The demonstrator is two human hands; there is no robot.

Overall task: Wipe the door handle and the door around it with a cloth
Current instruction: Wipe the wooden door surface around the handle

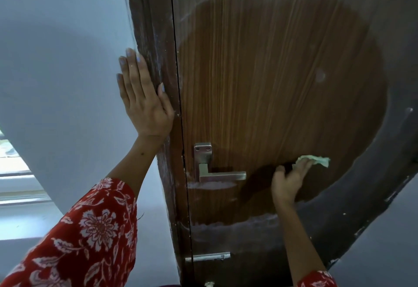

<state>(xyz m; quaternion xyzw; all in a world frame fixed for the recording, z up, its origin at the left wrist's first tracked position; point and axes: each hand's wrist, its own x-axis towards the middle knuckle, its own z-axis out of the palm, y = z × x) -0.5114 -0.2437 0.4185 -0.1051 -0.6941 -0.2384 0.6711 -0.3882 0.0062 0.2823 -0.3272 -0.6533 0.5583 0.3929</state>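
Red floral sleeve (90, 230) nearest the camera, and up from it the left hand (144, 103) lies open, flat, bracing across wall (56, 60) and door frame (156, 37). Right hand (288, 182) presses a pale green cloth (316, 161) onto the wooden door (271, 71), fingers spread over it, just right of the steel lever handle (217, 171). Dusty white smears show under the handle and along the frame. My call: keep the palm flat, overlap each stroke, work leftward, then wrap the cloth round the lever itself.
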